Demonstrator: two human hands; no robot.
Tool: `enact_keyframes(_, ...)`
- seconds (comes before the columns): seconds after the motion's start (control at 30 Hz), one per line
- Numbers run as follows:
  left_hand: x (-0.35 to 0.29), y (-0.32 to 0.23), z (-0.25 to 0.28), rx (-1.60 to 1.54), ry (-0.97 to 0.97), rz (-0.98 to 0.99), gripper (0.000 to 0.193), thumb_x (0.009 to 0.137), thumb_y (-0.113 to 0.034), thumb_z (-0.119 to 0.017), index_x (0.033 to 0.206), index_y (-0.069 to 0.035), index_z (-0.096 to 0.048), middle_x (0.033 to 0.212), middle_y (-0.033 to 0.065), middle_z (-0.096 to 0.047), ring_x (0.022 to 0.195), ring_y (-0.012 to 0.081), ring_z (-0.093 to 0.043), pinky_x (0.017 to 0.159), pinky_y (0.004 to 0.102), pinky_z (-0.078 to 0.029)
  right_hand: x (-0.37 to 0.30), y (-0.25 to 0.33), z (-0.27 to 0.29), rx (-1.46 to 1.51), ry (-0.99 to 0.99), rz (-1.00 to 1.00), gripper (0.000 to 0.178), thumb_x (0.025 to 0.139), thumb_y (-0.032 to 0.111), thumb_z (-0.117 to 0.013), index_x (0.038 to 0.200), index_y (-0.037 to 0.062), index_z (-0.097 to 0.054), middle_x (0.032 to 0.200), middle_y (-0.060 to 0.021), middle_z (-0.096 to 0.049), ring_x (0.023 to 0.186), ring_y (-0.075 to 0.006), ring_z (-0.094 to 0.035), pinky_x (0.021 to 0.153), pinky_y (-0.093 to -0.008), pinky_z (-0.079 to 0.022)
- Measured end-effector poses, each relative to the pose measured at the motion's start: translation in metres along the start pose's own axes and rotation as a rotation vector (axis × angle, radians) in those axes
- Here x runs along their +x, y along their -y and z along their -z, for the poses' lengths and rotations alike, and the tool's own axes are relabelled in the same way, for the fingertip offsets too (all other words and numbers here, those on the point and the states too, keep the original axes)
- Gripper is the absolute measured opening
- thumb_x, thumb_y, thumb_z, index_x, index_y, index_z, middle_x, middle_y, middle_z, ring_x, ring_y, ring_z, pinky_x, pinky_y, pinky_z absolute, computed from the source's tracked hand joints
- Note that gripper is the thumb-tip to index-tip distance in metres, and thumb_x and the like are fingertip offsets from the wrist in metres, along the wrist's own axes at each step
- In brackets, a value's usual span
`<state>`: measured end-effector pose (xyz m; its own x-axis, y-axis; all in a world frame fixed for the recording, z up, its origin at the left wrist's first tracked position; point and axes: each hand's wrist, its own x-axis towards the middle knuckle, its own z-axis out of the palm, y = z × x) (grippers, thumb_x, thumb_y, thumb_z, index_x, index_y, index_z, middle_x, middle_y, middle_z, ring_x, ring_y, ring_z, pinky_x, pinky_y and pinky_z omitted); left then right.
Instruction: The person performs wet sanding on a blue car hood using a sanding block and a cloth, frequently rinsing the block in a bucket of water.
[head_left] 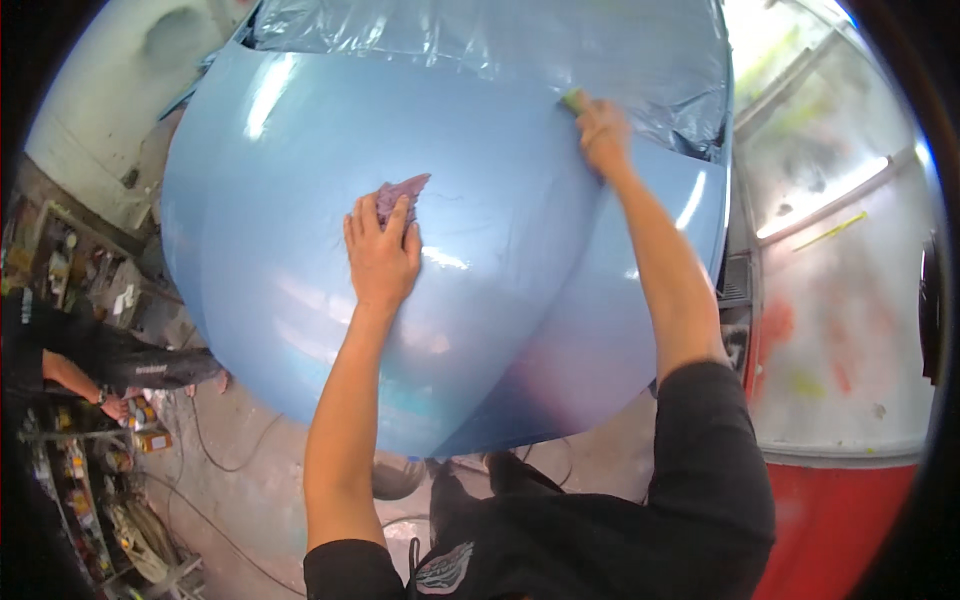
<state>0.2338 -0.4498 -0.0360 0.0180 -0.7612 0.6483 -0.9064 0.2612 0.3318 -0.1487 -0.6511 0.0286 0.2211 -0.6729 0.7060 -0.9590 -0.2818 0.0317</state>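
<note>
A blue car hood, glossy with reflections, spreads out in front of me. Near its middle, my left hand presses a crumpled purple cloth onto the surface, the cloth bunched under and between its fingers. Farther off to the right, my right arm is stretched toward the hood's rear edge. There my right hand, slightly blurred, grips a small yellow-green pad. The hand partly hides the pad, and whether the pad touches the hood I cannot tell.
Clear plastic sheeting covers the car behind the hood. At the left, another person's hand is by a cluttered shelf. Cables run over the floor. A paint-marked wall stands on the right.
</note>
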Motion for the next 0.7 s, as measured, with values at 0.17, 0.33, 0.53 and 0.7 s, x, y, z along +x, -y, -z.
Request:
enact_keyframes(0.17,-0.011,0.025,0.013,0.008,0.006,0.028,0.041,0.094,-0.020,-0.069,0.134,-0.011,-0.068,0.145,0.0210,-0.052,0.137,0.0423,-0.048,0.119,0.0639,-0.034,-0.072,0.093,0.005,0.099,-0.180,0.021,0.044,0.097,0.014,-0.061,0.141,0.0176,-0.064,0.115,-0.0197,-0.063,0.100,-0.0415,-0.062,0.083,-0.0538,-0.048)
enact_keyframes(0.33,-0.015,0.033,0.011,0.041,-0.011,0.035,0.042,0.093,-0.020,-0.070,0.134,-0.012,-0.068,0.148,0.0204,-0.051,0.139,0.0425,-0.047,0.118,0.0641,-0.035,-0.192,0.150,0.085,0.401,0.114,0.300,0.052,0.092,0.008,-0.062,0.143,0.0179,-0.066,0.109,-0.0211,-0.066,0.099,-0.0413,-0.064,0.085,-0.0528,-0.050)
enact_keyframes(0.53,0.004,0.004,0.001,-0.039,0.021,-0.009,0.043,0.093,-0.018,-0.070,0.136,-0.011,-0.068,0.149,0.0204,-0.050,0.140,0.0420,-0.047,0.118,0.0645,-0.035,-0.045,-0.037,0.022,-0.046,-0.073,-0.099,0.047,0.097,0.016,-0.064,0.144,0.0161,-0.061,0.120,-0.0189,-0.064,0.104,-0.0408,-0.062,0.085,-0.0531,-0.051)
enact_keyframes(0.7,-0.011,0.033,0.010,0.065,0.007,0.022,0.043,0.095,-0.018,-0.069,0.137,-0.011,-0.067,0.147,0.0207,-0.050,0.140,0.0416,-0.047,0.118,0.0644,-0.034,-0.136,0.088,0.049,0.072,0.048,-0.002,0.052,0.093,0.017,-0.066,0.145,0.0171,-0.062,0.117,-0.0209,-0.063,0.103,-0.0427,-0.062,0.089,-0.0538,-0.051)
